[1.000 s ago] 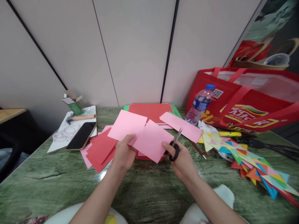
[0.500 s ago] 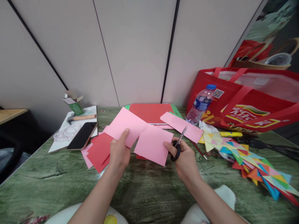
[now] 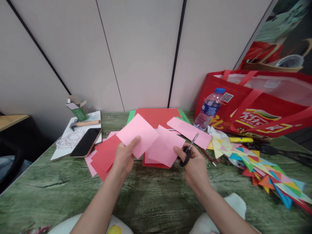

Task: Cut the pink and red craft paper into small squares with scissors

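My left hand [image 3: 126, 155] pinches a square piece of pink paper [image 3: 138, 134] by its lower edge, thumb on top. In my right hand [image 3: 195, 162] are a second pink paper square [image 3: 168, 147], pinched at its right side, and a pair of black-handled scissors [image 3: 188, 152] with the blades pointing up and away. The two pink pieces are held close together at the middle. Below them, red paper [image 3: 156, 165] shows on the table. Overlapping red sheets [image 3: 104, 156] lie left of and partly behind my left hand.
Along the left lie a phone [image 3: 85, 142], a hammer [image 3: 85, 123] and a small green box [image 3: 79, 110]. A pink strip [image 3: 190, 132], a water bottle [image 3: 209, 109] and a red bag [image 3: 258, 104] stand or lie right. Folded coloured papers [image 3: 263, 165] fill the right side.
The left pink piece has shifted slightly right and turned. The right piece has tilted, its far corner rising, and more red paper shows beneath. Both hands keep their hold.
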A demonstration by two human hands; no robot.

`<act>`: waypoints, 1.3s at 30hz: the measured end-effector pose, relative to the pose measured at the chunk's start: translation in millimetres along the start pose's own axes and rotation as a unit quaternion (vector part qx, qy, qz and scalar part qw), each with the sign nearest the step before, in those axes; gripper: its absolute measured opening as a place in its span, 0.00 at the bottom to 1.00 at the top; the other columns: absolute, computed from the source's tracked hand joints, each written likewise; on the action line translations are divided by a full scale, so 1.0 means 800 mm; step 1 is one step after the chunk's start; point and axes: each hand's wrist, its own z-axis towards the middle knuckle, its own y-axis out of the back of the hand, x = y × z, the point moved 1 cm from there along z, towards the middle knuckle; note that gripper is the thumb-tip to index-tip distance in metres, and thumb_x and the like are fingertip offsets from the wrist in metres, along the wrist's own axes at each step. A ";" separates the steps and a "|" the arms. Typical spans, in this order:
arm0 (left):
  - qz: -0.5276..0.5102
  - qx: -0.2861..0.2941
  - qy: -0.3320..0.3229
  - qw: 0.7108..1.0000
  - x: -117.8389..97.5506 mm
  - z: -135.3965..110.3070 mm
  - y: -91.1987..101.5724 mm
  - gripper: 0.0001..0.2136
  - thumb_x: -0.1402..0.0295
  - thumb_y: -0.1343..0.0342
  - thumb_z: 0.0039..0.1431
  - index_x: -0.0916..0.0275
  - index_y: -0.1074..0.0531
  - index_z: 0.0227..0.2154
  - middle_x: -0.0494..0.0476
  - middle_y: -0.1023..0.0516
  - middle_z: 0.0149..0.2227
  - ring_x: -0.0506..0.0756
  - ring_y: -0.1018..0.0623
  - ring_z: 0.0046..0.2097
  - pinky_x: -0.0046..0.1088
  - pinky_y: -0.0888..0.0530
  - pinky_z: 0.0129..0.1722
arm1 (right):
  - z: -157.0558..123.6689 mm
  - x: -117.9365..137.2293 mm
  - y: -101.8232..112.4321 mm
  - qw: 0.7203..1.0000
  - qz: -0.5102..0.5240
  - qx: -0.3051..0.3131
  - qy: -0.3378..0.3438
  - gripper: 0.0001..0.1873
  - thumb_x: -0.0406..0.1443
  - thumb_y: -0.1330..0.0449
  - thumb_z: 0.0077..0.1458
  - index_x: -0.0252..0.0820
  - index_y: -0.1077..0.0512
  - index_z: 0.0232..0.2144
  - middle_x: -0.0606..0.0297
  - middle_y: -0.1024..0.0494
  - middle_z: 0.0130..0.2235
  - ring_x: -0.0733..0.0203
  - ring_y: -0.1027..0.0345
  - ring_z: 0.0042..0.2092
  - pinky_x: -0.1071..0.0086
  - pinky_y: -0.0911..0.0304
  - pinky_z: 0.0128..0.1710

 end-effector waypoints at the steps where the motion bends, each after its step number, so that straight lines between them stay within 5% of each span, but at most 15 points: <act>1: 0.016 0.017 0.011 1.000 0.002 -0.002 -0.001 0.14 0.73 0.37 0.40 0.68 0.26 0.34 0.62 0.22 0.36 0.55 0.22 0.33 0.27 0.24 0.32 | 0.000 0.000 0.000 1.000 -0.001 0.000 0.001 0.20 0.38 0.31 0.31 0.41 0.32 0.29 0.71 0.30 0.26 0.68 0.38 0.25 0.74 0.40 0.25; 7: -0.022 -0.020 -0.052 0.998 -0.006 0.002 0.001 0.15 0.72 0.37 0.40 0.65 0.27 0.35 0.59 0.23 0.40 0.54 0.23 0.35 0.27 0.25 0.34 | -0.002 0.003 -0.001 1.000 0.001 -0.011 0.004 0.20 0.37 0.31 0.32 0.41 0.32 0.31 0.71 0.30 0.28 0.69 0.39 0.26 0.75 0.42 0.25; 9: -0.027 0.009 -0.056 0.998 -0.009 0.002 0.000 0.13 0.71 0.37 0.40 0.65 0.26 0.33 0.58 0.22 0.39 0.53 0.23 0.35 0.27 0.25 0.35 | -0.001 0.004 -0.001 1.000 -0.011 -0.017 0.003 0.21 0.36 0.31 0.31 0.41 0.31 0.31 0.72 0.30 0.26 0.70 0.40 0.25 0.76 0.43 0.23; 13: 0.157 0.094 -0.001 0.983 -0.001 -0.005 -0.001 0.13 0.67 0.35 0.37 0.68 0.25 0.28 0.62 0.21 0.32 0.54 0.23 0.31 0.26 0.26 0.30 | -0.003 0.004 -0.001 0.999 -0.040 -0.005 0.005 0.21 0.36 0.31 0.32 0.41 0.31 0.33 0.73 0.32 0.23 0.70 0.43 0.23 0.77 0.46 0.20; 17: 0.333 0.100 -0.038 0.937 0.009 -0.007 0.001 0.18 0.64 0.35 0.35 0.67 0.25 0.32 0.62 0.22 0.34 0.58 0.24 0.35 0.31 0.27 0.31 | -0.005 0.004 -0.004 0.999 -0.034 0.034 -0.002 0.20 0.37 0.32 0.34 0.40 0.30 0.32 0.70 0.30 0.26 0.69 0.40 0.25 0.76 0.43 0.21; 24: 0.311 0.126 0.019 0.942 0.012 -0.004 0.003 0.18 0.64 0.36 0.35 0.67 0.27 0.32 0.59 0.22 0.33 0.56 0.24 0.32 0.30 0.27 0.30 | -0.007 0.003 -0.008 0.995 -0.067 0.077 -0.006 0.19 0.38 0.32 0.34 0.39 0.30 0.31 0.68 0.28 0.25 0.67 0.38 0.25 0.75 0.42 0.21; 27: 0.338 0.094 -0.037 0.936 0.006 0.004 0.006 0.20 0.67 0.37 0.36 0.67 0.29 0.36 0.60 0.23 0.34 0.56 0.24 0.34 0.32 0.27 0.31 | -0.006 0.002 -0.007 0.990 -0.110 0.083 0.002 0.20 0.39 0.33 0.35 0.39 0.32 0.33 0.67 0.28 0.25 0.64 0.35 0.26 0.71 0.39 0.24; 30: 0.440 0.011 -0.154 0.885 -0.012 0.021 0.022 0.26 0.68 0.37 0.35 0.67 0.32 0.42 0.62 0.25 0.40 0.58 0.25 0.39 0.34 0.28 0.37 | -0.006 0.001 -0.005 0.975 -0.185 0.109 0.051 0.19 0.39 0.35 0.38 0.40 0.33 0.35 0.63 0.25 0.28 0.58 0.30 0.32 0.65 0.36 0.33; 33: 0.526 -0.065 -0.206 0.822 -0.037 0.042 0.050 0.34 0.68 0.36 0.34 0.67 0.39 0.50 0.65 0.29 0.47 0.58 0.27 0.43 0.35 0.31 0.42 | -0.007 -0.001 -0.004 0.924 -0.325 0.161 0.121 0.16 0.36 0.37 0.41 0.42 0.33 0.35 0.61 0.23 0.33 0.54 0.29 0.36 0.61 0.38 0.38; 37: 0.660 -0.159 -0.143 0.720 -0.063 0.056 0.086 0.39 0.64 0.36 0.36 0.67 0.45 0.54 0.69 0.28 0.45 0.66 0.29 0.47 0.43 0.33 0.44 | -0.007 -0.006 -0.006 0.822 -0.496 0.212 0.182 0.15 0.32 0.37 0.40 0.44 0.32 0.34 0.62 0.24 0.35 0.52 0.31 0.37 0.61 0.39 0.37; 39: 0.701 -0.199 -0.118 0.674 -0.067 0.052 0.092 0.41 0.62 0.38 0.39 0.67 0.51 0.57 0.71 0.28 0.42 0.70 0.29 0.45 0.49 0.33 0.41 | -0.004 -0.008 -0.007 0.795 -0.520 0.228 0.214 0.15 0.29 0.37 0.40 0.43 0.32 0.34 0.61 0.25 0.37 0.52 0.32 0.39 0.62 0.39 0.38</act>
